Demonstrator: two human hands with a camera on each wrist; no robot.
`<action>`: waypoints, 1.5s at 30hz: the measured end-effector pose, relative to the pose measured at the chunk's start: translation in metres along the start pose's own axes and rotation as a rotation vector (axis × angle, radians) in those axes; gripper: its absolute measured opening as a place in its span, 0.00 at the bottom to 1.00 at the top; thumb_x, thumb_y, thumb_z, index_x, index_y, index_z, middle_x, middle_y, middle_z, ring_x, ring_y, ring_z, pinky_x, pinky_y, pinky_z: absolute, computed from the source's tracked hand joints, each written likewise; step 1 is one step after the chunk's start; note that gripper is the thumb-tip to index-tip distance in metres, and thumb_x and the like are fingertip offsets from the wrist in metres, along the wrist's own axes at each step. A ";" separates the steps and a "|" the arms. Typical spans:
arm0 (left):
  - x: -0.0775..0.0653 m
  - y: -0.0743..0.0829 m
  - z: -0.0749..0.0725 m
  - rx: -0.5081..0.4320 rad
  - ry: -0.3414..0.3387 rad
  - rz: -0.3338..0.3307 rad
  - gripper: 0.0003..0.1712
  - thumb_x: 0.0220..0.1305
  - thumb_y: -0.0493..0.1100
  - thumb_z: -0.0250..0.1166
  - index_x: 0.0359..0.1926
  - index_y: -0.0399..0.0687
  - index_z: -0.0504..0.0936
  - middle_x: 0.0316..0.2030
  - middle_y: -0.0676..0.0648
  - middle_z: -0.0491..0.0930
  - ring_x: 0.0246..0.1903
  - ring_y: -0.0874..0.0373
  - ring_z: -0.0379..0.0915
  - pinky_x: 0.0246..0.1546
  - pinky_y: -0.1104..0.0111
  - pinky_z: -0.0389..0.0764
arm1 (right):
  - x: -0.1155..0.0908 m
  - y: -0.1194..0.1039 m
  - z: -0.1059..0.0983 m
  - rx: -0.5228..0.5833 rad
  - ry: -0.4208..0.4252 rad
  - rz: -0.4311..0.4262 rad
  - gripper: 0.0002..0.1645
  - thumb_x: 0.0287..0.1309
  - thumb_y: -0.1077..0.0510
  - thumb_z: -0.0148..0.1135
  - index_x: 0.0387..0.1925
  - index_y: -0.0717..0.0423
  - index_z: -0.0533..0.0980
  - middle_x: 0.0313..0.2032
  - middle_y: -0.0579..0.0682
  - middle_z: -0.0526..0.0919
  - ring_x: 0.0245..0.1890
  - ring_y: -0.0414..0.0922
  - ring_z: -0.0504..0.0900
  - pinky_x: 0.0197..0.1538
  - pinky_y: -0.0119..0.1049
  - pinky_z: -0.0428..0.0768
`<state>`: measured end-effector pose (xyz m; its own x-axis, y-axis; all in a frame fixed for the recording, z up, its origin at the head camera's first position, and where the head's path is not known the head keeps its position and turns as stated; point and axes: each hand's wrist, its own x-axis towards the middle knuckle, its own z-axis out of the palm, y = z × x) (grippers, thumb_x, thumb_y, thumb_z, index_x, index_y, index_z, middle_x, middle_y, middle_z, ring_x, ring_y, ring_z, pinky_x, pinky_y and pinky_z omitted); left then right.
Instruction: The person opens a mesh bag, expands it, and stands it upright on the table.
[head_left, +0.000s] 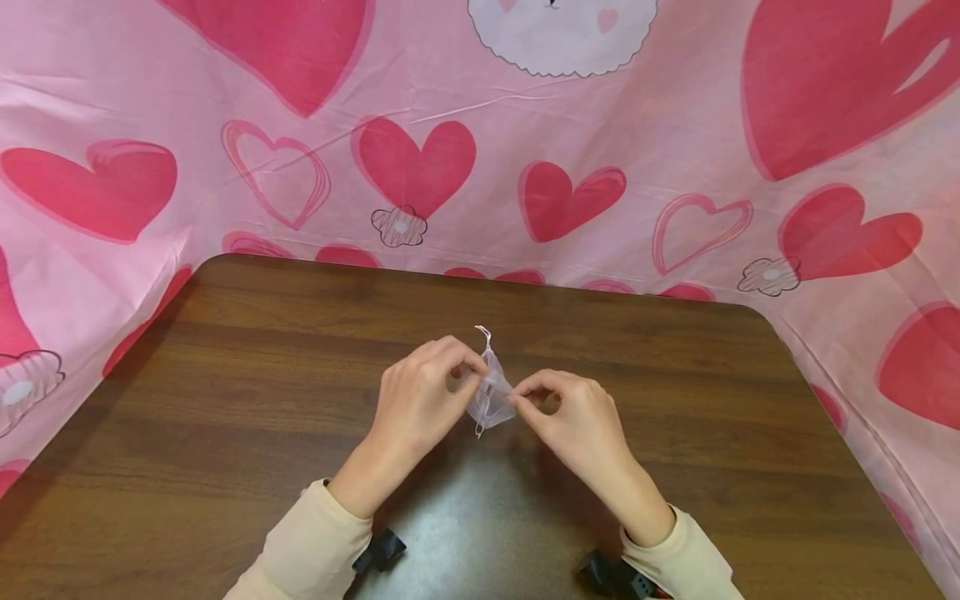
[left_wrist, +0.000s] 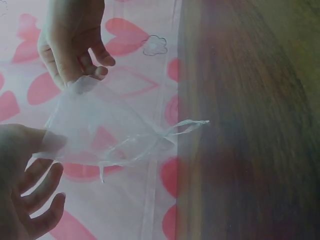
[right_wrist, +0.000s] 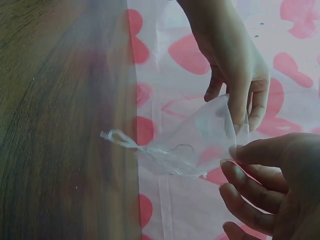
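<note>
A small sheer white drawstring pouch (head_left: 491,398) is held up between the two hands above the table. My left hand (head_left: 427,385) pinches one side of it near the edge; a fingertip shows through the thin mesh in the left wrist view. My right hand (head_left: 581,417) pinches the opposite edge between thumb and forefinger, its other fingers loosely bent. The drawstring (left_wrist: 187,125) gathers at one corner and ends in a loop, and a second short cord end hangs from the other side. In the right wrist view the pouch (right_wrist: 200,132) is stretched between both hands.
A dark brown wooden table (head_left: 262,358) with rounded far corners lies beneath the hands. Pink cloth (head_left: 495,142) printed with hearts hangs behind and along both sides. Black wrist devices (head_left: 382,550) sit by the cream sleeves (head_left: 300,546).
</note>
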<state>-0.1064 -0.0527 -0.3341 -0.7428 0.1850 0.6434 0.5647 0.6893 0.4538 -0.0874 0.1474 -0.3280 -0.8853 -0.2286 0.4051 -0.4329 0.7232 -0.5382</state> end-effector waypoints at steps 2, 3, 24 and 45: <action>0.000 0.000 0.000 -0.025 -0.006 -0.017 0.11 0.53 0.34 0.72 0.30 0.59 0.86 0.29 0.61 0.80 0.26 0.63 0.75 0.23 0.66 0.73 | 0.000 0.000 0.000 -0.006 0.014 -0.011 0.06 0.50 0.60 0.76 0.28 0.46 0.85 0.26 0.37 0.83 0.26 0.38 0.80 0.30 0.36 0.75; 0.000 0.000 0.000 -0.037 -0.010 -0.026 0.11 0.53 0.33 0.71 0.31 0.58 0.86 0.30 0.61 0.81 0.26 0.62 0.75 0.24 0.65 0.73 | 0.000 0.000 0.000 -0.010 0.025 -0.016 0.06 0.50 0.60 0.76 0.29 0.46 0.86 0.26 0.37 0.83 0.26 0.37 0.80 0.30 0.36 0.74; -0.003 0.002 0.004 0.109 -0.215 -0.019 0.06 0.54 0.51 0.75 0.35 0.67 0.88 0.21 0.67 0.71 0.20 0.69 0.65 0.19 0.69 0.67 | 0.001 0.003 0.002 -0.004 0.101 -0.081 0.07 0.52 0.59 0.76 0.33 0.46 0.86 0.26 0.35 0.81 0.26 0.35 0.77 0.26 0.32 0.71; -0.001 0.000 0.004 0.151 -0.032 -0.061 0.09 0.50 0.41 0.69 0.32 0.63 0.87 0.17 0.63 0.72 0.17 0.63 0.66 0.19 0.66 0.66 | 0.001 0.003 0.000 -0.091 0.090 -0.022 0.07 0.50 0.63 0.74 0.30 0.47 0.87 0.24 0.39 0.81 0.18 0.33 0.70 0.21 0.34 0.67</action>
<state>-0.1069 -0.0503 -0.3376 -0.7866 0.1602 0.5963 0.4595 0.7969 0.3921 -0.0895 0.1495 -0.3298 -0.8554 -0.1886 0.4824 -0.4310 0.7756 -0.4611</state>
